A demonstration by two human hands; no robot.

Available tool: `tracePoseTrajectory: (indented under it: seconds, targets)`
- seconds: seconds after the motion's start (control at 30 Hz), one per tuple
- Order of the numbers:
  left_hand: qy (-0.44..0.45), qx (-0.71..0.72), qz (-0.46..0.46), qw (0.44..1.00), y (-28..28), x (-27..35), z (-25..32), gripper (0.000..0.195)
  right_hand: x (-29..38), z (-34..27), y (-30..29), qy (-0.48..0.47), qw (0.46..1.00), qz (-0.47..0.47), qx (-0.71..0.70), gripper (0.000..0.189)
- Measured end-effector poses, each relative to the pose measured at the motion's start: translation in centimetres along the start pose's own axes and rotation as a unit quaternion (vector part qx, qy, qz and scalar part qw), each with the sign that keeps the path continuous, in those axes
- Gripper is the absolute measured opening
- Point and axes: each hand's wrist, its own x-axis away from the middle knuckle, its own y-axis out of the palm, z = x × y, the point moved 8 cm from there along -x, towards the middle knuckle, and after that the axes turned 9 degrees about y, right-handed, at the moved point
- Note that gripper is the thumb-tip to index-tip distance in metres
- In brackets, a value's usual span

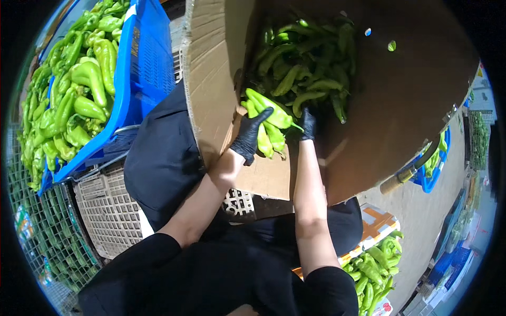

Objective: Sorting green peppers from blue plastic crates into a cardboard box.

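Note:
Between my knees stands a tall cardboard box (209, 71), its mouth towards me. Inside, down in shadow, lies a heap of long green peppers (304, 71). My left hand (250, 133), in a black glove, grips several light green peppers (269, 118) just above the box's lowered front flap (265, 177). My right hand (307, 125), also black-gloved, reaches into the box close to the heap. Its fingers are in shadow, and whether they hold a pepper cannot be made out. The stem of one held pepper points towards my right hand.
At my left a blue plastic basket (146, 63) is piled with green peppers (87, 79), above a beige plastic crate (106, 209). A wooden-handled knife (395, 183) hangs at the box's right edge. More peppers (371, 272) lie by my right leg; another blue basket (429, 183) stands beyond.

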Motion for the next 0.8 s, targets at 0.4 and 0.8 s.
tracePoseTrajectory:
  seconds: [0.4,0.8]
  targets:
    - [-0.054,-0.038,-0.058,0.996,-0.1,-0.8,-1.2,0.042,1.1,-2.8,2.4,-0.105,0.975,-0.160,-0.111,0.026]
    - [-0.005,-0.232,-0.256,0.938,5.8,2.2,0.6,0.039,7.5,-9.3,4.7,0.030,0.845,-0.439,-0.304,0.059]
